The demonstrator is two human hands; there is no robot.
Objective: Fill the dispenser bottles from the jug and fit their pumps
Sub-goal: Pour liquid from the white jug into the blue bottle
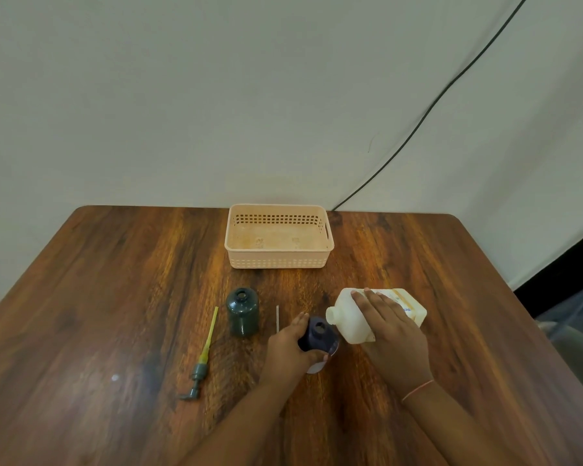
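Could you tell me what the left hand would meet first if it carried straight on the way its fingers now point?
Probably the thin pale tube lying just beyond the left hand, which grips the dark blue bottle; past that the peach basket. Depth is unclear.

One head-worn wide-angle cam, looking fwd and steeply down from above the near edge of the tabletop (115,297). Hands sit close, low in frame; far edge and wall (216,95) fill the upper half. No 2nd view, so no overlap.

White jug (354,317) tilted over dark bottle (318,332); green bottle (242,312) upright.
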